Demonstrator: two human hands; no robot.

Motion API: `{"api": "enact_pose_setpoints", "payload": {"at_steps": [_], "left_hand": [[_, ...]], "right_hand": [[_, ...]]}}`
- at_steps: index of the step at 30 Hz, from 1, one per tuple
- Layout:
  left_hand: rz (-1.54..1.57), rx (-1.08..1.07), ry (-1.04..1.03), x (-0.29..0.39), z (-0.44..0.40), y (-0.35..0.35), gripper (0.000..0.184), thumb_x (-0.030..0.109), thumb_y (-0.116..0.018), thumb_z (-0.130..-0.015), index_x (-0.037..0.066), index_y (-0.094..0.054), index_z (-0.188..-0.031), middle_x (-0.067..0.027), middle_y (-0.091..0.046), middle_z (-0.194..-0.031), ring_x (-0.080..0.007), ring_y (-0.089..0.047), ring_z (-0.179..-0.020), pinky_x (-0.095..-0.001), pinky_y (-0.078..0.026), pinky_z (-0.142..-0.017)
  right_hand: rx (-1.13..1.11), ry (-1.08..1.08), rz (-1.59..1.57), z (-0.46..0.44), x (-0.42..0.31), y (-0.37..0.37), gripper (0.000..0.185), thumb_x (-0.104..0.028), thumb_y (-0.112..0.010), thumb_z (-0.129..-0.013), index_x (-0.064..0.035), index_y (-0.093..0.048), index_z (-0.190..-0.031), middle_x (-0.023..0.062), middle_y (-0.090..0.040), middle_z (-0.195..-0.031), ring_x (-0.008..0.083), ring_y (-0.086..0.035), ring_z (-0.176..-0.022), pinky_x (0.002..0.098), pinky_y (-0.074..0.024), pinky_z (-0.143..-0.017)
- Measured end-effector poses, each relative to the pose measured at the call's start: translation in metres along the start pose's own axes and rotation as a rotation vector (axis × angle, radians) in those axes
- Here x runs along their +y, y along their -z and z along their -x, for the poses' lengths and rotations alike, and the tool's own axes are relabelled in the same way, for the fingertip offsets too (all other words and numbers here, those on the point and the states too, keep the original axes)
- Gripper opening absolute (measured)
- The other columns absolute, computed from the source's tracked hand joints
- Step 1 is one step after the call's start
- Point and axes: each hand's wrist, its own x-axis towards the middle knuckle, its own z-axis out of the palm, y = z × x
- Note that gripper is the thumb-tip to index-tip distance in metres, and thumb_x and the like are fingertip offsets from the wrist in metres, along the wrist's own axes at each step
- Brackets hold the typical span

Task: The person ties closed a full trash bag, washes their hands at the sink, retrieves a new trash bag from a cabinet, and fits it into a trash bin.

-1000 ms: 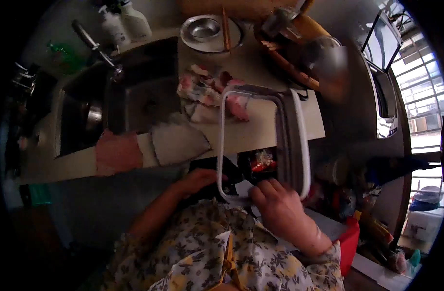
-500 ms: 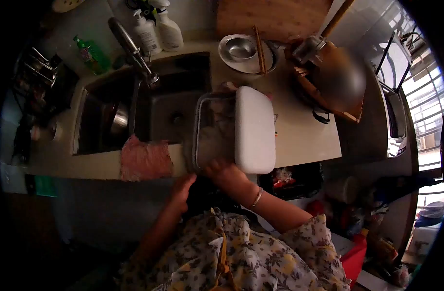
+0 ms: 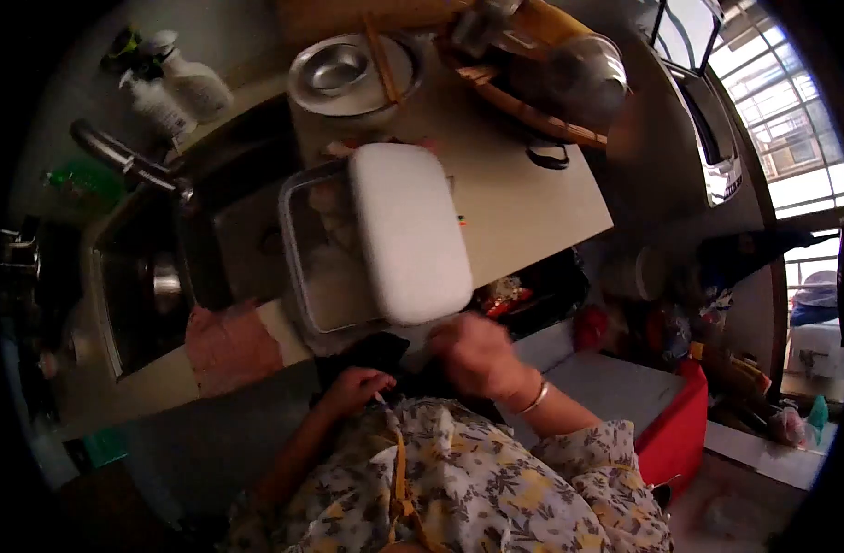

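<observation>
At the counter's front edge is a clear rectangular container [image 3: 325,295] with a white, rounded rectangular piece [image 3: 413,235] at its right side. Cloths show dimly through the clear part. My left hand [image 3: 356,392] is low in front of my patterned clothing, its fingers closed at a small pale thing that I cannot make out. Just below the white piece, my right hand [image 3: 477,355] is raised and curled, apart from it; motion blurs its fingers. A pink cloth [image 3: 233,348] hangs over the counter edge to the left.
The double sink [image 3: 247,230] and its faucet [image 3: 127,161] lie left. Behind are a metal bowl [image 3: 334,69], chopsticks [image 3: 381,57] and pump and spray bottles [image 3: 196,85]. A basket [image 3: 533,115] is at the back right; a red bag [image 3: 675,429] hangs lower right.
The container went from upright in front of my body to the counter edge, over the cloths. My right hand has since drawn back from it, and my left hand has closed near my clothing.
</observation>
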Motion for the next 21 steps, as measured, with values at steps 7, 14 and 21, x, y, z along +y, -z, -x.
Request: {"api": "enact_pose_setpoints", "payload": {"at_steps": [7,14,21], "left_hand": [[0.051,0.235,0.045,-0.036,-0.148,-0.086,0.058,0.044,-0.055,-0.092,0.004,-0.047,-0.133,-0.0125,-0.056,-0.126,-0.0199,-0.051,-0.115,-0.0327,-0.039,-0.098],[0.385,0.464,0.355,0.089,-0.194,-0.148,0.065,0.054,-0.058,-0.086,0.010,-0.047,-0.133,-0.0088,-0.048,-0.135,-0.0220,-0.046,-0.121,-0.0372,-0.033,-0.103],[0.449,0.581,0.166,-0.014,-0.198,-0.142,0.045,0.026,-0.071,-0.082,0.001,-0.056,-0.116,-0.0087,-0.061,-0.111,-0.0178,-0.055,-0.102,-0.0320,-0.043,-0.091]], "right_hand": [[0.600,-1.036,0.402,0.240,0.251,0.089,0.024,-0.025,-0.052,-0.092,-0.0036,-0.058,-0.102,0.0125,-0.058,-0.101,0.0245,-0.056,-0.093,0.0410,-0.0447,-0.084],[0.641,-1.579,-1.129,0.266,0.298,0.105,0.049,-0.041,-0.063,-0.086,0.0016,-0.059,-0.112,0.0085,-0.064,-0.106,0.0246,-0.059,-0.096,0.0356,-0.0452,-0.085],[0.544,-1.273,-0.765,0.227,0.232,0.157,0.021,-0.010,-0.070,-0.078,-0.0024,-0.061,-0.095,0.0018,-0.062,-0.087,0.0121,-0.056,-0.077,0.0247,-0.0433,-0.071]]}}
